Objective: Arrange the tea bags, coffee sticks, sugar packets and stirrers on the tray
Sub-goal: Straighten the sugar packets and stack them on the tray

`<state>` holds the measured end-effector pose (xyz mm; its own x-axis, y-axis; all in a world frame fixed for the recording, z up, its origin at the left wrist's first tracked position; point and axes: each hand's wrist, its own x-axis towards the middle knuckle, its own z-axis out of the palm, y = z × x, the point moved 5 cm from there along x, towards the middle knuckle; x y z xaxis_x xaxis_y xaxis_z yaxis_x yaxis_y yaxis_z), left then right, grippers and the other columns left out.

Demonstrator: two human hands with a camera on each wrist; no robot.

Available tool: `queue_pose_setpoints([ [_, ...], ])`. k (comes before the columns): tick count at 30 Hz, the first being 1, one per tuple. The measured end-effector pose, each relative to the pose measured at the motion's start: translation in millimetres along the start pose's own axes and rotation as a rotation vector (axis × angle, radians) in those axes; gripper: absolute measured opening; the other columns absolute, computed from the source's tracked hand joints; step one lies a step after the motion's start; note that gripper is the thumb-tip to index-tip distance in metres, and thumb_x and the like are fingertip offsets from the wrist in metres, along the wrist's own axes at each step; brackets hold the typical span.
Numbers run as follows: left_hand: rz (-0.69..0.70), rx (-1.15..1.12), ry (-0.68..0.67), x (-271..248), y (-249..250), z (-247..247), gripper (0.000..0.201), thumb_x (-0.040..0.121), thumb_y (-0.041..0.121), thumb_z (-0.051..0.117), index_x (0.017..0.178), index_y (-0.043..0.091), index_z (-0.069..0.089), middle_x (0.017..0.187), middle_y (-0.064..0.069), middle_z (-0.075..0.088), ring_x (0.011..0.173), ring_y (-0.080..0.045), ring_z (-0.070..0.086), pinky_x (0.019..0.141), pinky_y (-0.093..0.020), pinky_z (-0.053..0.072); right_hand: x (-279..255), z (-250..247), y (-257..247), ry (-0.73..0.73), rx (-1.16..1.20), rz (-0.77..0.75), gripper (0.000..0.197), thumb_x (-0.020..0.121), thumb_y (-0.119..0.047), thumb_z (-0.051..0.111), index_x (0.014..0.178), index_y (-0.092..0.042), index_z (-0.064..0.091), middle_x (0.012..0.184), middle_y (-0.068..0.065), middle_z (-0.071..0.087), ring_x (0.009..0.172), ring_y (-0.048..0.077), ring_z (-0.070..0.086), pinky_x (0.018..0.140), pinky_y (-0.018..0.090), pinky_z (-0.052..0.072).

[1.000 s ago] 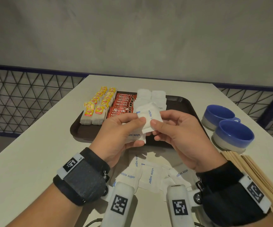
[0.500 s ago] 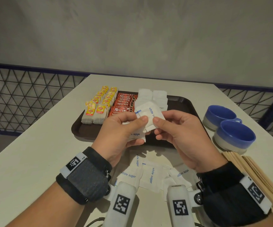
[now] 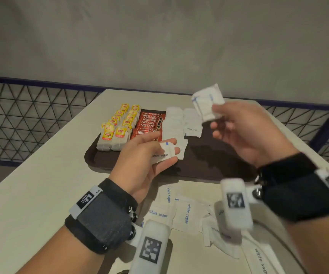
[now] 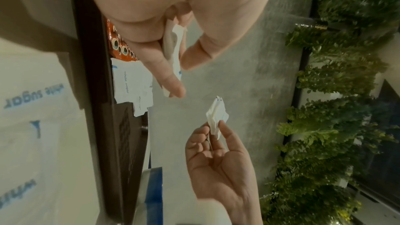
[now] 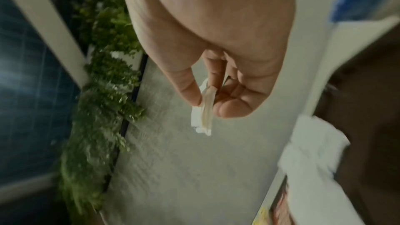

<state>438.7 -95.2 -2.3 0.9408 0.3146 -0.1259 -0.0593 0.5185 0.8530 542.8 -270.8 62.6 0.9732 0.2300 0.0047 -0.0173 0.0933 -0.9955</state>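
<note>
A dark brown tray (image 3: 209, 161) on the white table holds rows of yellow-tagged tea bags (image 3: 118, 127), red coffee sticks (image 3: 149, 123) and white sugar packets (image 3: 181, 123). Over the tray's near edge my left hand (image 3: 167, 153) pinches a few sugar packets (image 3: 162, 154) between thumb and fingers, and those packets (image 4: 173, 54) show edge-on in the left wrist view. My right hand (image 3: 217, 113) is raised above the tray's right side and pinches a small stack of sugar packets (image 3: 207, 103), which also shows (image 5: 203, 115) in the right wrist view. No stirrers are in view.
Several loose sugar packets (image 3: 179, 212) lie on the table between my wrists, near the front edge. A blue cup (image 4: 153, 186) stands right of the tray. A black mesh railing (image 3: 31, 119) runs behind the table, and a grey wall rises beyond it.
My hands were together on one bundle of sugar packets and have come apart. The right hand has risen up and to the right with some packets, and the left hand keeps the others.
</note>
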Motion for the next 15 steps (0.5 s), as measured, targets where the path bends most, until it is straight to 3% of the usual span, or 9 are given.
queue_pose_setpoints([
  [4, -0.012, -0.071, 0.007, 4, 2, -4, 0.049, 0.094, -0.016, 0.039, 0.133, 0.011, 0.052, 0.111, -0.018, 0.075, 0.096, -0.033, 0.076, 0.066, -0.031, 0.062, 52, 5, -22, -0.101, -0.444, 0.042, 0.008, 0.094, -0.011, 0.068, 0.1, -0.011, 0.063, 0.102, 0.014, 0.07, 0.077, 0.022, 0.067, 0.067, 0.034, 0.059],
  [9, -0.001, -0.047, -0.001, 6, 2, -5, 0.049, 0.093, -0.018, 0.038, 0.128, 0.013, 0.054, 0.107, -0.016, 0.077, 0.095, -0.032, 0.077, 0.068, -0.033, 0.063, 93, 0, 16, -0.169, -0.893, 0.263, 0.015, 0.098, 0.001, 0.061, 0.111, -0.003, 0.057, 0.092, 0.019, 0.065, 0.068, 0.024, 0.064, 0.071, 0.039, 0.057],
  [12, -0.002, -0.044, -0.006, 8, 2, -5, 0.047, 0.094, -0.018, 0.04, 0.124, 0.014, 0.056, 0.107, -0.015, 0.077, 0.095, -0.031, 0.077, 0.066, -0.031, 0.063, 104, 1, 38, -0.186, -0.992, 0.34, 0.021, 0.097, 0.004, 0.06, 0.118, 0.003, 0.06, 0.095, 0.022, 0.069, 0.073, 0.028, 0.069, 0.069, 0.04, 0.058],
  [15, 0.002, -0.051, -0.015, 9, 3, -5, 0.047, 0.093, -0.019, 0.04, 0.121, 0.015, 0.058, 0.105, -0.014, 0.078, 0.093, -0.03, 0.077, 0.064, -0.03, 0.063, 114, 7, 44, -0.15, -0.97, 0.335, 0.019, 0.094, 0.009, 0.063, 0.111, 0.004, 0.065, 0.114, 0.028, 0.07, 0.098, 0.04, 0.071, 0.082, 0.05, 0.061],
])
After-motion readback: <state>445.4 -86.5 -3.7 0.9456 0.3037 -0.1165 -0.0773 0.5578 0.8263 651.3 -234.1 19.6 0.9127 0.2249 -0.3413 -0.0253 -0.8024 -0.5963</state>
